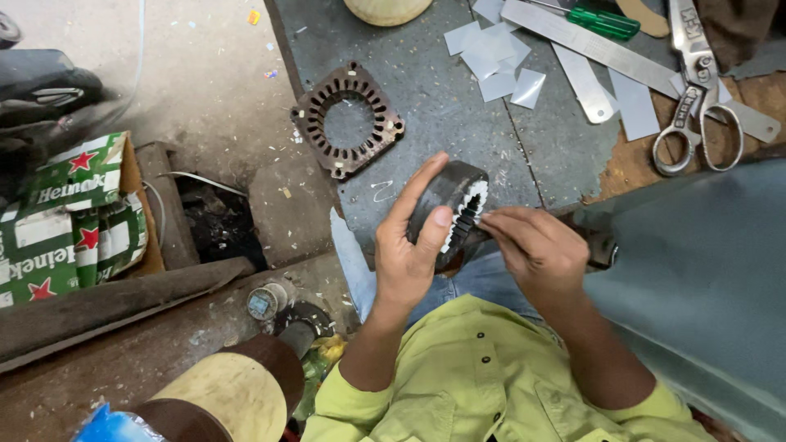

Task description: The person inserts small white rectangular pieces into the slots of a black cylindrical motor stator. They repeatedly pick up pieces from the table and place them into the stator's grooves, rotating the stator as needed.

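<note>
We gripped the dark motor stator (pixel 453 205) in our left hand (pixel 407 250). Our right hand (pixel 536 250) pinched white slot paper (pixel 473 205) at its three-o'clock rim.

Lower half of stator core (pixel 449 205) hidden behind your left hand (pixel 407 254). Whatever your right hand (pixel 536 250) pinches at slots too small to tell; dark object beyond its knuckles mostly covered. Round pale object (pixel 387 10) far above hands cut by top edge. Scissors (pixel 697 98) up-right of right hand: blade tips run out of frame. Blue object (pixel 115 427) down-left of left hand cropped at bottom edge.
</note>
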A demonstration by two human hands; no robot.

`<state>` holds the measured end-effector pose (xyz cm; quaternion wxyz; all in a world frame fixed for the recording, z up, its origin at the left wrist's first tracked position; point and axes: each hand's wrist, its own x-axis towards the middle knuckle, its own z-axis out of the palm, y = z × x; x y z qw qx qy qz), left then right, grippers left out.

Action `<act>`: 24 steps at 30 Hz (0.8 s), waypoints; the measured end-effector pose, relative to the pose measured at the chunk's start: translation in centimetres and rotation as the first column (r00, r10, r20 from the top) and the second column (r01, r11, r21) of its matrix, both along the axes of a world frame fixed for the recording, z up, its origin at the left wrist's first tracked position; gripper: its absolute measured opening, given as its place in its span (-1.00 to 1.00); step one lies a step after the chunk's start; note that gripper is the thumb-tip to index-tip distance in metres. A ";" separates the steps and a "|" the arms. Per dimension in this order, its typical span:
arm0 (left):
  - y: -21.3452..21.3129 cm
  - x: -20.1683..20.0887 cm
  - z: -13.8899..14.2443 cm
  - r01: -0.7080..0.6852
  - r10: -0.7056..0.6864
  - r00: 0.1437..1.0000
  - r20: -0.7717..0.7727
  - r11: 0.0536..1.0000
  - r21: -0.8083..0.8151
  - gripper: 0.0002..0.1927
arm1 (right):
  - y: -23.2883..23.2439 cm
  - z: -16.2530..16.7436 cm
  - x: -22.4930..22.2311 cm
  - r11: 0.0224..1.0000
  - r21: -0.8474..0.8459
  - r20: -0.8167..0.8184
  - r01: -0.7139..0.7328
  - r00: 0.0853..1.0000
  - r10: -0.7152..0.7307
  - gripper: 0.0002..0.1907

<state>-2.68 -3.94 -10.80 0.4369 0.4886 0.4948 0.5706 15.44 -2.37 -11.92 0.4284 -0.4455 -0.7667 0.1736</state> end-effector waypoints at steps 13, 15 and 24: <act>0.2 0.3 1.3 0.005 0.003 0.985 -0.172 0.999 0.050 -0.48 | 3.7 2.4 1.3 0.996 0.068 0.173 0.063 0.982 -0.074 -0.77; 0.1 0.6 2.1 0.005 0.009 0.968 -0.250 0.999 0.053 -0.49 | 6.2 2.7 1.3 0.992 0.120 0.284 0.050 0.955 -0.083 -0.66; 0.4 1.4 3.5 -0.007 0.018 0.955 -0.295 0.999 0.037 -0.48 | 5.9 2.1 4.7 1.000 0.014 0.501 -0.008 0.865 0.000 -0.23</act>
